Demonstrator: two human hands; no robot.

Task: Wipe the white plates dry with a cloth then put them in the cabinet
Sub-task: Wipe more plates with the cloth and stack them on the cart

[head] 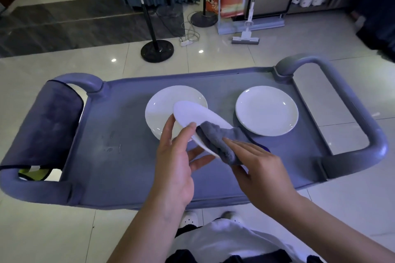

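two hands at frame centre — left hand (174, 162) grips a tilted round white plate (193, 114), right hand (259, 168) grips a grey fluffy cloth (218, 139) against it — above the grey plastic table (119, 156).

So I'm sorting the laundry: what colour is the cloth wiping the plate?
Grey, a plain fluffy cloth, seen best in the head view.

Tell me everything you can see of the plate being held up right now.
The held plate is round, plain white and smooth, ceramic by its look. It is lifted off the cart and tilted, over the left of two plates resting there. The left hand grips its near rim, thumb on top; the right hand presses a grey fluffy cloth against its lower edge.
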